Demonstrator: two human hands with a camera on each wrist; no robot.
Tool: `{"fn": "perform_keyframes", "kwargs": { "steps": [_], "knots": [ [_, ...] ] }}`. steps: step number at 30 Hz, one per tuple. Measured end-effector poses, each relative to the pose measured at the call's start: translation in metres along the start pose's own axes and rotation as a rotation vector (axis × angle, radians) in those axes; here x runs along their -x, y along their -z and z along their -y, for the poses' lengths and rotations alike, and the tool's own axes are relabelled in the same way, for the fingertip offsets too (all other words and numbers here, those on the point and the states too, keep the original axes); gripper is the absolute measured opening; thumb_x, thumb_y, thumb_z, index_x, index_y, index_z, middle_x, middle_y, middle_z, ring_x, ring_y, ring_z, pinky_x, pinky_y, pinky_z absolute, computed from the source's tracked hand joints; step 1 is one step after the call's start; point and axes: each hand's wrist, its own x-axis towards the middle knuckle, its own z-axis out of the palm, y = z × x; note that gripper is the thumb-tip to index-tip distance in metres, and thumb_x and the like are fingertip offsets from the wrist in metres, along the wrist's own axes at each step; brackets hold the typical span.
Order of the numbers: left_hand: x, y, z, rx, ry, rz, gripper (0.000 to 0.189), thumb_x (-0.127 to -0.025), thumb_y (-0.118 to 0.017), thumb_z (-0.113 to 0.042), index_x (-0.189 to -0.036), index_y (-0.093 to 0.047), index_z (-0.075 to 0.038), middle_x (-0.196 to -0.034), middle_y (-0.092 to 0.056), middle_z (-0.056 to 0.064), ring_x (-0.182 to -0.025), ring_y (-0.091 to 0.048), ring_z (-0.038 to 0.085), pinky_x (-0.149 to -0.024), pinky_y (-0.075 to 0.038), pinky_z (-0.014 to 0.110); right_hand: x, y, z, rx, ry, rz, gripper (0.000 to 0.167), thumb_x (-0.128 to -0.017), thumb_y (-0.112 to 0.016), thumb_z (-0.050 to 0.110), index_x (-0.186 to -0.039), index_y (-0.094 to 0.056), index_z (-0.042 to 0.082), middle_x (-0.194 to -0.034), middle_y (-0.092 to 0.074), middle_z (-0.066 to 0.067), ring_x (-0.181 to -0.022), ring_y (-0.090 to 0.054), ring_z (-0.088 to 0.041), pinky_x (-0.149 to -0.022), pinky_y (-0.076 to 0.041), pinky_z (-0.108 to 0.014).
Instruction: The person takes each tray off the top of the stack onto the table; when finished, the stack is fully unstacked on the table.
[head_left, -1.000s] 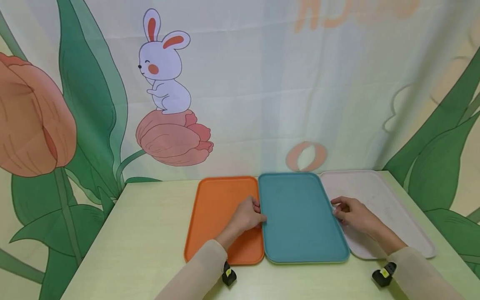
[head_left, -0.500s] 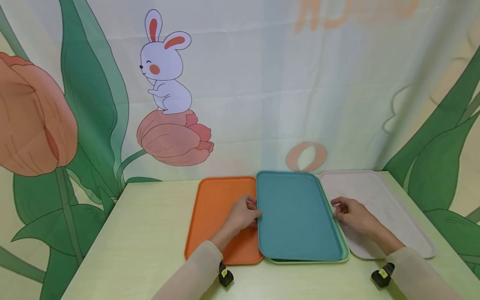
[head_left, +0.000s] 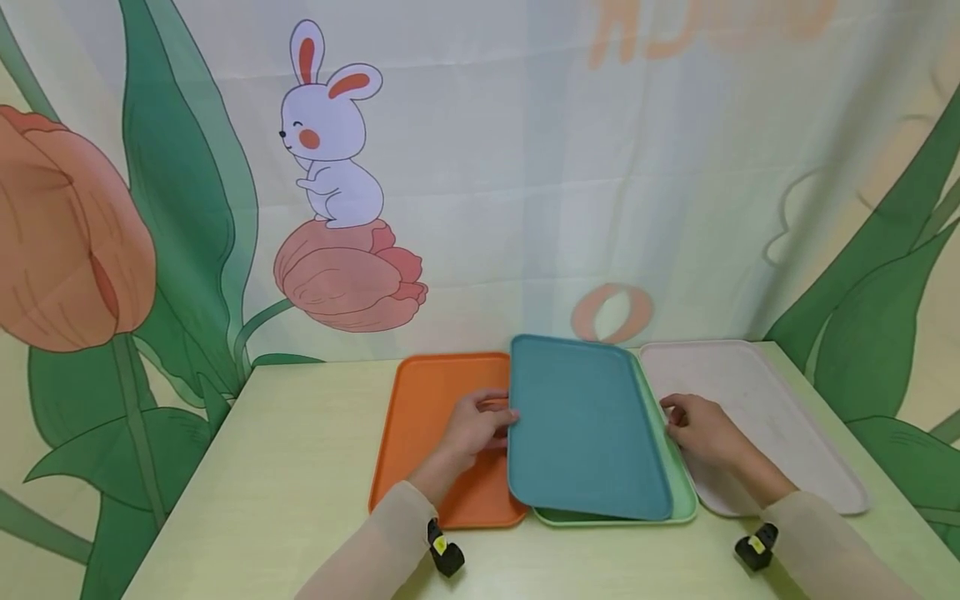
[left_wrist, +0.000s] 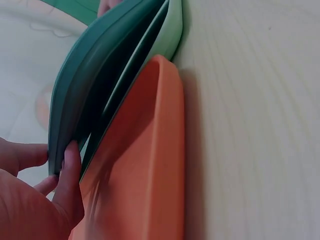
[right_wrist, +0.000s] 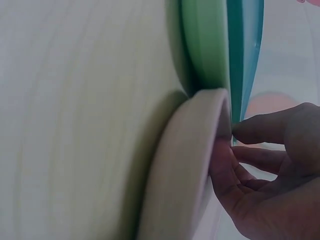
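Note:
A blue tray is tilted over a light green tray in the head view, its left side raised and shifted leftward. My left hand pinches the blue tray's left rim, as the left wrist view shows, with a dark gap between the blue tray and the trays below. My right hand pinches at the right rim of the green tray, its fingers tucked beside the pink tray's edge. The green tray's surface is mostly hidden under the blue one.
An orange tray lies flat under my left hand, left of the stack. A pale pink tray lies to the right, under my right hand. Behind the table hangs a printed curtain with a rabbit and tulips.
The blue tray has risen and slid left in my left hand, uncovering the green tray's right and front edges. My right hand has stayed nearly in place.

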Motion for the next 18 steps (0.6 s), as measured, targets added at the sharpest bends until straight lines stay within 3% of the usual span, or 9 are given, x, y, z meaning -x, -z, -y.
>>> {"fn": "perform_keyframes", "kwargs": {
  "steps": [7,13,18],
  "knots": [
    [0.003,0.018,0.001,0.004,0.005,-0.019,0.044,-0.1,-0.073,-0.01,-0.141,-0.062,0.0,-0.124,-0.068,0.018,-0.087,-0.072,0.02,-0.076,-0.065,0.036,-0.001,-0.003,-0.005,-0.031,0.004,-0.002,0.039,-0.094,-0.063,-0.002,-0.129,-0.059,-0.019,-0.092,-0.063,-0.01,-0.08,-0.057,-0.021,-0.067,-0.05,-0.034],
    [0.014,0.053,-0.003,-0.026,0.003,-0.044,0.045,-0.1,-0.074,-0.012,-0.142,-0.063,-0.002,-0.127,-0.066,0.018,-0.092,-0.071,0.022,-0.082,-0.065,0.04,-0.001,-0.004,-0.007,-0.044,0.005,0.004,0.039,-0.095,-0.063,-0.001,-0.13,-0.058,-0.018,-0.091,-0.062,-0.009,-0.077,-0.056,-0.019,-0.065,-0.05,-0.033],
    [0.025,0.088,-0.012,-0.068,0.04,-0.119,0.043,-0.101,-0.073,-0.014,-0.142,-0.064,-0.005,-0.129,-0.065,0.018,-0.096,-0.071,0.023,-0.085,-0.064,0.039,-0.001,-0.001,-0.007,-0.038,0.002,-0.003,0.039,-0.094,-0.064,-0.001,-0.129,-0.059,-0.018,-0.091,-0.062,-0.01,-0.079,-0.056,-0.02,-0.064,-0.049,-0.031]
  ]
}}
